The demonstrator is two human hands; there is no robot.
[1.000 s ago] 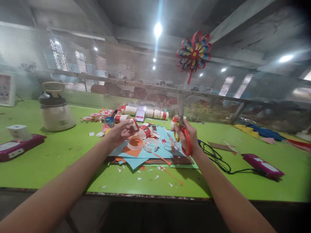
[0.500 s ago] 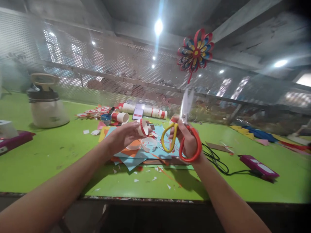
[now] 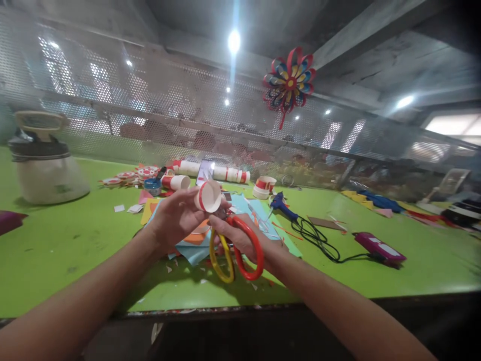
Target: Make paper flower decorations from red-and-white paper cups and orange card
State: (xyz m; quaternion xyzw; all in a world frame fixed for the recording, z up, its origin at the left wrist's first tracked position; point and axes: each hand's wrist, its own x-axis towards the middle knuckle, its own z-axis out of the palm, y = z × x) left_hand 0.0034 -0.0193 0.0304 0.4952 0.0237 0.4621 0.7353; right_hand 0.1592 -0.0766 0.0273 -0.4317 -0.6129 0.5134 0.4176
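Observation:
A white paper cup (image 3: 212, 197) with a red band at its rim is gripped by the fingers of my left hand (image 3: 178, 216), its open mouth tilted toward me. My right hand (image 3: 238, 233) holds a pair of scissors (image 3: 248, 250) with one red and one yellow handle loop, right beside the cup. The blades are mostly hidden behind the cup and fingers, so I cannot tell whether they touch it. Below both hands lie light blue paper sheets (image 3: 191, 253) and orange paper (image 3: 197, 234), with small white scraps around them.
A blue glue gun (image 3: 283, 205) with a black cord lies right of the papers, near a purple power strip (image 3: 379, 248). Behind stand cut cups (image 3: 264, 186), a phone (image 3: 205, 172) and a blue jar (image 3: 152, 187). A large white container (image 3: 50, 175) is at left.
My right hand has brought the scissors left and down to the cup, the blades no longer standing upright. The cup has turned its mouth more toward me. The view has shifted right.

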